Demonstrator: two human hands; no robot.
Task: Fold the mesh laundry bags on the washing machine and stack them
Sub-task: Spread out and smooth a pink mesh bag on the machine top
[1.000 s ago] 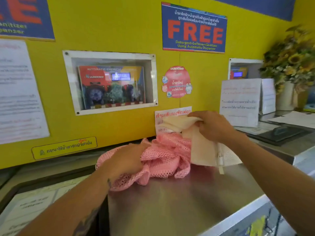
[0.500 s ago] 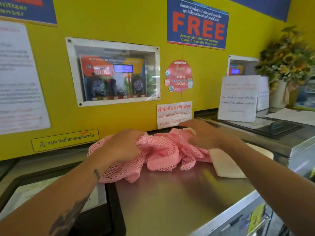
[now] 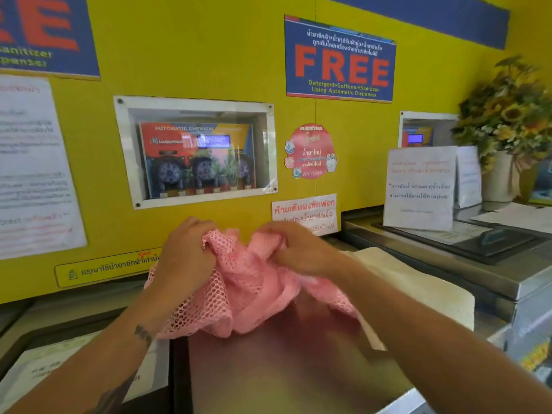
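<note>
Wall (image 3: pixel 239 55): yellow, behind everything, hung with printed notices.
Worktop (image 3: pixel 268 369): steel top of the washing machine, bare and shiny in front of the bags.
Sign (image 3: pixel 340 59): blue, reading "FREE" in red, high on the wall right of centre.
Dispenser window (image 3: pixel 195 152): white-framed recess in the wall, showing a red panel with a small lit screen.
Flowers (image 3: pixel 513 115): sunflower bunch in a pale vase, far right, well apart from the hands.
Pink mesh bag (image 3: pixel 254 282): crumpled, upper part gathered up between both hands, lower folds draped down onto the worktop.
Cream mesh bag (image 3: pixel 418 282): flat on the worktop just right of the pink one, partly under the right forearm.
Left hand (image 3: pixel 186 252): clenched on the left upper edge of the pink mesh bag.
Right hand (image 3: pixel 301 249): fingers pinched into the right upper edge of the same bag.
</note>
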